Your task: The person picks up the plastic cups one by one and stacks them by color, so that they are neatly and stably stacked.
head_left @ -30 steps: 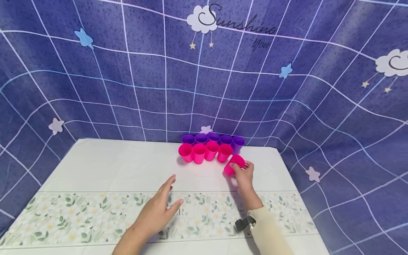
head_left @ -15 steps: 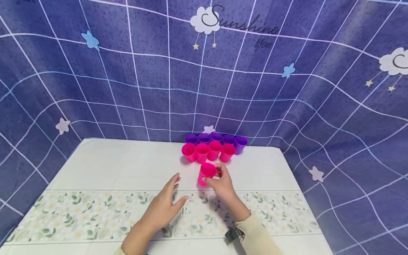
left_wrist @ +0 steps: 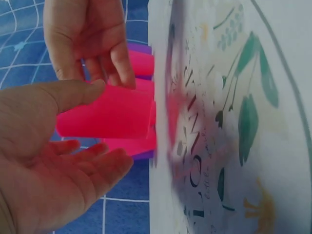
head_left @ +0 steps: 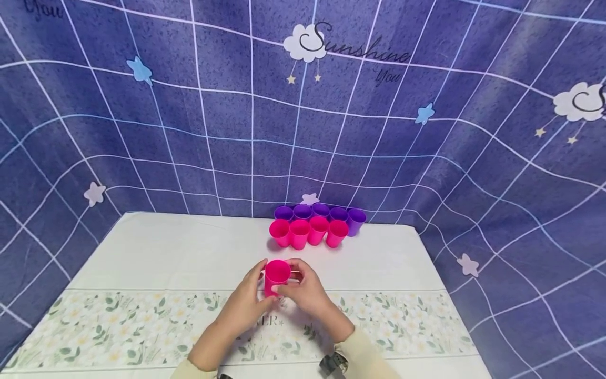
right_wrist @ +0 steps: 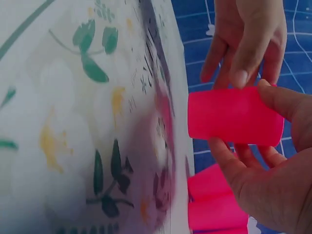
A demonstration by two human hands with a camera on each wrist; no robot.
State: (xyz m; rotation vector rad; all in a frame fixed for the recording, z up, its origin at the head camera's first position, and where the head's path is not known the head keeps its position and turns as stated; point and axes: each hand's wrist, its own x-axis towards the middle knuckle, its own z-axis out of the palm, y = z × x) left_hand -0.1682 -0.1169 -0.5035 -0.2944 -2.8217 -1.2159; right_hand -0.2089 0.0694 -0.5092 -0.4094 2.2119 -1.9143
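A pink plastic cup [head_left: 277, 273] is held upright above the table between my two hands. My right hand [head_left: 305, 289] grips it, thumb on the near side and fingers behind, as the right wrist view shows around the cup [right_wrist: 234, 116]. From the other side my left hand [head_left: 243, 302] comes close, fingers relaxed and spread. In the left wrist view its thumb overlaps the cup [left_wrist: 107, 114], while the other fingers stand apart below. Farther back, several pink cups [head_left: 299, 234] stand in a row, mouths up.
Behind the pink row stand several purple cups [head_left: 356, 221], close to the blue grid-patterned curtain [head_left: 213, 131]. A white cloth with a floral band [head_left: 142, 326] covers the table [head_left: 189, 252].
My right hand has carried the pink cup from the right end of the row left and nearer to me, up to my left hand. The left hand has barely moved.
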